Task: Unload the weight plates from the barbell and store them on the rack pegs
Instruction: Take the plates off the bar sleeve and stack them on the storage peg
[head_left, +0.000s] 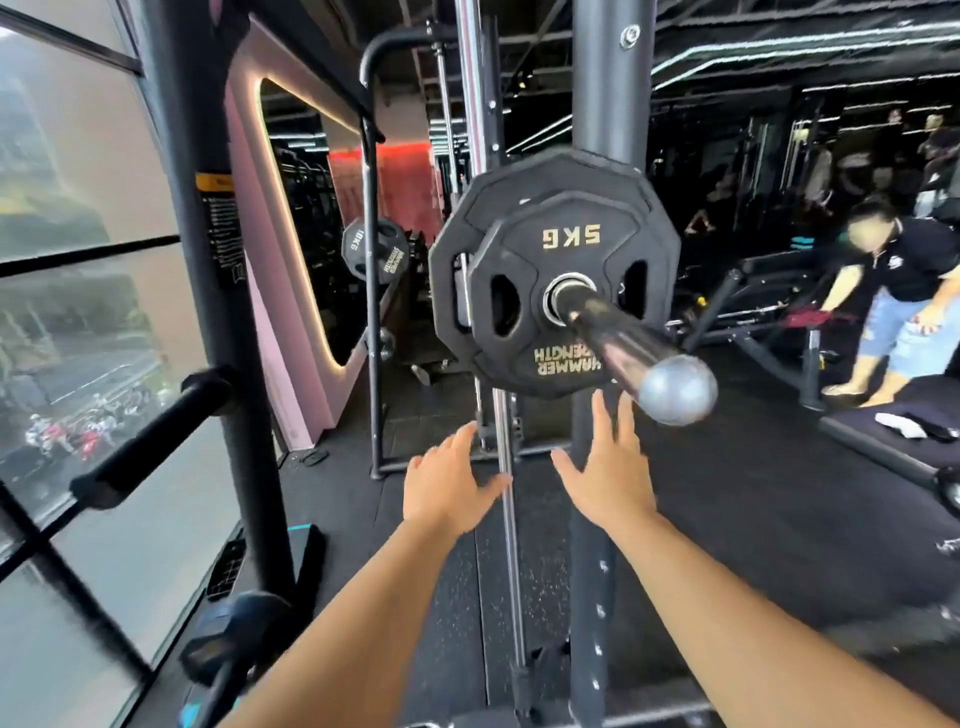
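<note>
both hands are held up empty, fingers straight and spread. the left hand (447, 483) is below the lower left edge of the plates, and the right hand (608, 467) is just under their lower rim, its fingertips near the rubber but apart from it. nothing is gripped yet.

the 5kg plate (524, 249) is seated outermost on the barbell sleeve (618, 338), lettering inverted, flat against a larger plate (550, 171) behind it. no collar is seen outside it.

the step in hand is judged to be taking hold of the outer plate. it is best taken by the cut-out grips either side of the hub, so the load is shared and the plate is kept square to the sleeve; if tilted, it may bind. it should be drawn straight off past the rounded end, fingers kept out from between the two plates. a bare rack peg (156, 431) juts out at the left and could be used for storage
</note>
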